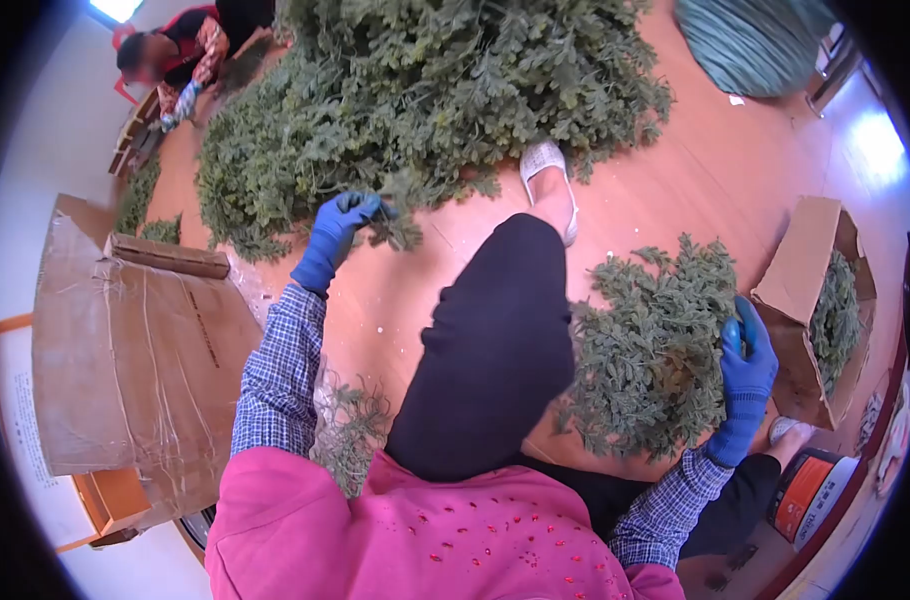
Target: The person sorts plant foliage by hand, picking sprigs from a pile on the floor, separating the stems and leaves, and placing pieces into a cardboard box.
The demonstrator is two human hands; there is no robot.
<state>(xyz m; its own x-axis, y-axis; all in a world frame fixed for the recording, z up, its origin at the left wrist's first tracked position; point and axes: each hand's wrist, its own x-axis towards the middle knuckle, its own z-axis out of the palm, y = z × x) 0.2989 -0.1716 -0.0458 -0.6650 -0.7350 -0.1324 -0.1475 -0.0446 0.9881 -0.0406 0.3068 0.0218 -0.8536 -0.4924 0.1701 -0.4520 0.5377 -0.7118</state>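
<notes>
My left hand (350,220), in a blue glove, is closed on a small green sprig (400,225) at the lower edge of a big heap of artificial greenery (425,90). On the right, my right hand (745,360), gloved too, rests against the right side of a smaller pile of green sprigs (655,350). Its fingers are curled, and whatever lies between them is too hidden to name. A few thin pale sprigs (350,430) lie beside my left forearm.
A large taped carton (145,350) stands at left. An open box (795,260) with greenery stands at right, near a round red-and-white container (815,490). Another person (180,60) bends at upper left. A green sack (755,45) lies at upper right.
</notes>
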